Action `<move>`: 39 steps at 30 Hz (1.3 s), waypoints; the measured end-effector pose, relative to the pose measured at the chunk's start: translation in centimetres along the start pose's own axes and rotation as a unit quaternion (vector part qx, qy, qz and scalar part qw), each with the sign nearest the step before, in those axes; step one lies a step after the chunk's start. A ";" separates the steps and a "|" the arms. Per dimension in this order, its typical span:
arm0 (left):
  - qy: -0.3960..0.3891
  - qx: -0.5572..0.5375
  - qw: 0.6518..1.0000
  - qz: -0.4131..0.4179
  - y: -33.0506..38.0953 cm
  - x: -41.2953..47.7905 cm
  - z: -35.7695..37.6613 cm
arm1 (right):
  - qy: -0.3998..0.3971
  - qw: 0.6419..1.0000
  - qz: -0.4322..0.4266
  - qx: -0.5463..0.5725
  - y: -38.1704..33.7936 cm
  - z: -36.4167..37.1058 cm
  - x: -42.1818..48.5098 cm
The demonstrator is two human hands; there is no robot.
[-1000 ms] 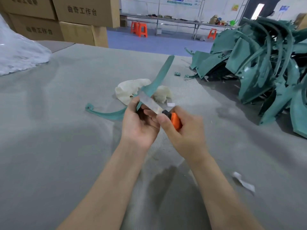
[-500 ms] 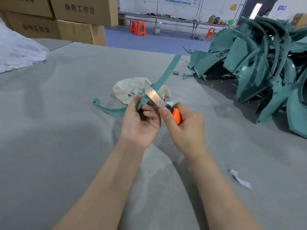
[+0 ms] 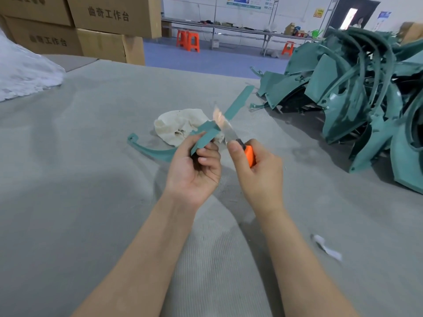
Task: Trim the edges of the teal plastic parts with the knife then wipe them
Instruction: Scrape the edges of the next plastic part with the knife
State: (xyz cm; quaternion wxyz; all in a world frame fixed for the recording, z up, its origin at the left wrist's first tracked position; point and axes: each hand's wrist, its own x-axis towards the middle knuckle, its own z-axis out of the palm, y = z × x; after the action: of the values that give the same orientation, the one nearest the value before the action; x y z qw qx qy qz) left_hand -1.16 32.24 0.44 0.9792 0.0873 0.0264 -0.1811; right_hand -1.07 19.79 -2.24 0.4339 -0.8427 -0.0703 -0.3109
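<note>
Several cardboard boxes (image 3: 103,30) are stacked at the far left, behind the grey table (image 3: 68,191). Moving right, the hooked end of one long curved teal part (image 3: 238,102) rests on the table. The part runs into the left hand (image 3: 196,170), whose fingers (image 3: 206,160) and thumb are curled round it, and its free end slants up and away to the right. A crumpled off-white cloth (image 3: 176,126) lies on the table just behind that hand. Next comes the knife (image 3: 229,131): its blade crosses the part's edge just above the left hand, seemingly touching it, and the right hand (image 3: 261,177) is wrapped round the orange handle, thumb up near the blade. Further right a big pile of teal parts (image 3: 366,99) waits, and a scrap of paper (image 3: 327,248) lies near the right forearm. This looks like the trimming step, wiping not yet begun. The next move likely calls for a steady scrape along the edge, blade kept away from the holding fingers, then a reach for the cloth.
</note>
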 end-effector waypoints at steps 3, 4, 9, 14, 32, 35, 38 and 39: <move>-0.002 0.029 1.000 -0.008 -0.2 0.0 -0.1 | 0.033 0.999 0.027 0.008 0.3 -0.3 0.8; -0.001 0.039 0.999 -0.011 -0.2 0.1 -0.1 | 0.045 0.998 0.035 0.014 0.5 -0.5 1.0; 0.007 0.073 0.997 -0.015 -0.4 0.0 -0.1 | 0.092 0.991 0.094 0.028 1.6 -1.5 2.0; 0.008 0.067 0.998 0.002 -0.2 0.1 -0.1 | 0.094 0.989 0.109 0.020 2.0 -2.6 2.2; 0.079 0.094 0.980 0.155 1.3 0.6 -0.8 | -0.126 0.992 -0.027 0.014 -0.4 -0.4 -0.8; 0.085 0.117 0.979 0.147 1.1 0.6 -0.8 | -0.138 0.990 -0.022 0.007 -0.5 -0.4 -0.8; 0.108 0.105 0.977 0.147 0.8 0.6 -0.8 | -0.145 0.989 -0.023 0.001 -0.6 -0.5 -0.9; 0.118 0.098 0.977 0.152 0.9 0.7 -0.7 | -0.147 0.989 -0.026 -0.002 -0.6 -0.5 -0.9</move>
State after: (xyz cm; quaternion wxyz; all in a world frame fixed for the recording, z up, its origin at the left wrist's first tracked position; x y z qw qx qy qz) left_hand -0.26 32.94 -0.21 0.9720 0.2066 0.1099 -0.0208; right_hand -2.30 19.92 -2.15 0.4085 -0.8780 -0.1546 -0.1956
